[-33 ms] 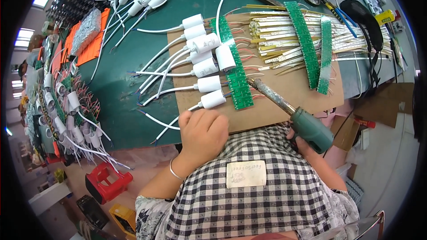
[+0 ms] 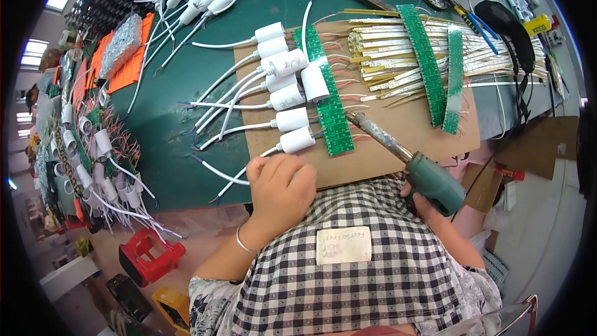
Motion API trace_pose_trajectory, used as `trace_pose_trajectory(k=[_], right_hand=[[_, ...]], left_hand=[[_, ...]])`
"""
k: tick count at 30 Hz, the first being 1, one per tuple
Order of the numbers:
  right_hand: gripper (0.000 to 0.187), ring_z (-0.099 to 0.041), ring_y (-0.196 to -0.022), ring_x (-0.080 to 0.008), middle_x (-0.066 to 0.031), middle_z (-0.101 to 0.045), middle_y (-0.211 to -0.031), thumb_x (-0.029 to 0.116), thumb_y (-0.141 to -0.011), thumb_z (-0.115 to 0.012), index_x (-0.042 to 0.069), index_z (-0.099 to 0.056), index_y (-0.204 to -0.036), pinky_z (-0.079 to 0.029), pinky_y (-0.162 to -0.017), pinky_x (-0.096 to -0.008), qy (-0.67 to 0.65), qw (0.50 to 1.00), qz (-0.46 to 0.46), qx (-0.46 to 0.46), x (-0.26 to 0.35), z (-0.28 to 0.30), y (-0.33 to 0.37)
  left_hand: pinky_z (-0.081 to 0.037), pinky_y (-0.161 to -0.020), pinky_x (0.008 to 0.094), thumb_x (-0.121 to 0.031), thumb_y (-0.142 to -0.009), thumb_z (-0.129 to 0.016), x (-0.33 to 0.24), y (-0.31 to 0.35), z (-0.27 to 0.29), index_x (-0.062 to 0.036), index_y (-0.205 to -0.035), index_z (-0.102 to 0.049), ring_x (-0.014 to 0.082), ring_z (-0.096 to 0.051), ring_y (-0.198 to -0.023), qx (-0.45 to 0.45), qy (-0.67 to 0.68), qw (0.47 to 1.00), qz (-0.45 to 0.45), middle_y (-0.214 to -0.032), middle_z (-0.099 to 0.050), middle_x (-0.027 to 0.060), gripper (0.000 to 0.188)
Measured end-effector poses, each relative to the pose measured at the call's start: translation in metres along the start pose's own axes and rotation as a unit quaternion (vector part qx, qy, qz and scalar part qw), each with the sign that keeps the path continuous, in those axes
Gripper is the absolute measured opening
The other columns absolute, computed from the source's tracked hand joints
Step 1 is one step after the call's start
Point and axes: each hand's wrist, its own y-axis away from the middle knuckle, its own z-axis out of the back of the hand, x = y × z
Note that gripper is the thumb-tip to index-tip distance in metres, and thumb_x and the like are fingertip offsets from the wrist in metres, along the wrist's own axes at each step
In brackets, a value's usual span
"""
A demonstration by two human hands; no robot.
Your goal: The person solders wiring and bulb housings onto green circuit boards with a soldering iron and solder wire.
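Note:
My left hand (image 2: pixel 283 188) is curled closed at the cardboard's near edge, and a white cable (image 2: pixel 219 169) runs into its fingers; whatever lies inside the fist is hidden. In my right hand (image 2: pixel 423 202) is a soldering iron (image 2: pixel 435 182) with a green handle. Its tip points up and left, close to the lower part of a long green circuit board (image 2: pixel 334 121); I cannot tell whether they touch. White lamp caps (image 2: pixel 296 139) with cables lie in a row along the board's left side. One white cap (image 2: pixel 314 82) rests on the board itself.
Brown cardboard (image 2: pixel 398 149) lies under the work. To the right, two more green boards (image 2: pixel 426 68) (image 2: pixel 454 81) cross a bundle of thin strips (image 2: pixel 385 56). Wired caps pile up at the far left (image 2: pixel 196 0) and near left (image 2: pixel 102 143). A red stool (image 2: pixel 149 258) stands below.
My left hand has shifted very slightly left, with the cable still at its fingers. The soldering iron and my right hand look nearly unmoved.

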Motion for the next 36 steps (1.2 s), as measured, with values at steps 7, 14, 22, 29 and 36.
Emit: trace_pose_trajectory(k=[7, 14, 22, 29, 36], right_hand=[[0.027, -0.061, -0.068, -0.0141, -0.0079, -0.062, -0.077, 0.014, -0.081, -0.065, -0.003, -0.056, -0.1, -0.05, -0.064, -0.0266, -0.005, 0.999, -0.033, -0.022, -0.006, 0.001, 0.01], [0.029, -0.06, -0.067, -0.0136, -0.007, -0.061, -0.076, 0.014, -0.081, -0.064, -0.003, -0.054, -0.103, -0.049, -0.065, -0.0262, 0.018, 1.0, 0.001, -0.005, 0.005, 0.0, 0.007], [0.026, -0.059, -0.066, -0.0135, -0.0062, -0.06, -0.074, 0.012, -0.08, -0.063, -0.003, -0.055, -0.1, -0.048, -0.065, -0.0258, 0.018, 1.0, -0.016, -0.004, 0.005, 0.006, 0.01], [0.022, -0.06, -0.067, -0.015, -0.0066, -0.06, -0.076, 0.009, -0.08, -0.061, -0.002, -0.056, -0.098, -0.048, -0.065, -0.0272, 0.116, 0.993, -0.023, 0.022, 0.008, 0.009, 0.007], [0.023, -0.06, -0.066, -0.015, -0.0066, -0.061, -0.077, 0.009, -0.079, -0.063, -0.002, -0.057, -0.099, -0.049, -0.065, -0.0276, 0.031, 0.999, -0.042, -0.008, 0.0, 0.009, 0.011]], left_hand=[[-0.031, -0.092, 0.0426, -0.009, -0.069, -0.068, 0.005, -0.005, 0.0, -0.0121, -0.083, -0.062, 0.029, -0.052, -0.098, -0.05, -0.046, 0.998, -0.003, -0.092, -0.057, 0.005, 0.016], [-0.031, -0.092, 0.042, -0.011, -0.066, -0.072, 0.006, -0.031, -0.018, -0.0137, -0.079, -0.066, 0.0329, -0.038, -0.112, -0.091, -0.054, 0.994, -0.011, -0.11, -0.046, 0.0067, 0.015], [-0.033, -0.088, 0.0416, -0.011, -0.066, -0.072, 0.01, -0.021, -0.015, -0.0121, -0.079, -0.065, 0.0314, -0.04, -0.104, -0.111, -0.025, 0.993, -0.036, -0.115, -0.045, 0.0095, 0.015], [-0.043, -0.073, 0.0367, -0.011, -0.068, -0.071, 0.004, -0.022, -0.01, -0.0054, -0.094, -0.059, 0.0282, -0.053, -0.084, -0.009, 0.039, 0.998, -0.047, -0.096, -0.057, 0.0089, 0.029], [-0.044, -0.083, 0.0393, -0.005, -0.066, -0.073, 0.021, -0.019, 0.002, -0.0052, -0.106, -0.053, 0.0317, -0.054, -0.095, 0.098, 0.202, 0.974, -0.007, -0.105, -0.058, 0.0124, 0.044]])
